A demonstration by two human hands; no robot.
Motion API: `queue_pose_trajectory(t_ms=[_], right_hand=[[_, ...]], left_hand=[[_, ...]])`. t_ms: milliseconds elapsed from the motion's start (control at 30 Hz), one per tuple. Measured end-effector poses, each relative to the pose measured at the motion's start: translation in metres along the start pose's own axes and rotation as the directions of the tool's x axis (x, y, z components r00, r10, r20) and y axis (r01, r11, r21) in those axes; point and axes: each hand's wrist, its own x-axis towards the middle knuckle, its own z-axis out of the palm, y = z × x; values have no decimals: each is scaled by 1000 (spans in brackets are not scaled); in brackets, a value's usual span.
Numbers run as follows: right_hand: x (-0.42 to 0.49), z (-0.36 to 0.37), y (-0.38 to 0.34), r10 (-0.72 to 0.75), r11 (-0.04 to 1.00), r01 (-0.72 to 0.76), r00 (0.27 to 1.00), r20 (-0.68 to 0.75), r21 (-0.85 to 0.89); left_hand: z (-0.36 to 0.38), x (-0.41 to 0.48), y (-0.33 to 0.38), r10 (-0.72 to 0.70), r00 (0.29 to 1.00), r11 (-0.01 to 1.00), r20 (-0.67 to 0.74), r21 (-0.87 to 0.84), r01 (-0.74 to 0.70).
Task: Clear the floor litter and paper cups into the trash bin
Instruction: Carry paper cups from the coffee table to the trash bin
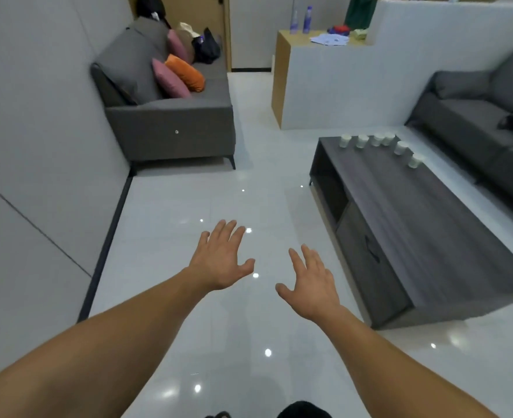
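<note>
Cups [381, 146] sit untouched along the table's [430, 224] far edge, while left hand [222, 260] and right hand [311, 282] hover spread and empty, seemingly ready to start.

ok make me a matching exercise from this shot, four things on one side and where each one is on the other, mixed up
Things
1. paper cups
2. orange cushion
3. two bottles
4. left hand

Places
A. on the grey sofa by the left wall
B. held open above the floor tiles
C. at the far end of the dark coffee table
D. on the wooden counter at the back

Pairs: 1-C, 2-A, 3-D, 4-B
</note>
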Motion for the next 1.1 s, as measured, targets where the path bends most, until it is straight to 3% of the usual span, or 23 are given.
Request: queue_pose_trajectory(t_ms=[233,567,800,1100], right_hand=[[117,-26,75,100,995,-99,994,-36,15],[293,-102,183,71,996,-72,997,-17,-47],[423,-129,209,57,998,-56,998,23,-21],[598,-170,232,188,982,-189,982,6,27]], left_hand=[[3,149,50,121,991,993,54,4,-121],[-10,331,124,90,990,996,106,-16,-88],[-12,476,111,82,992,997,97,2,-83],[-30,680,93,209,970,978,122,-27,-207]])
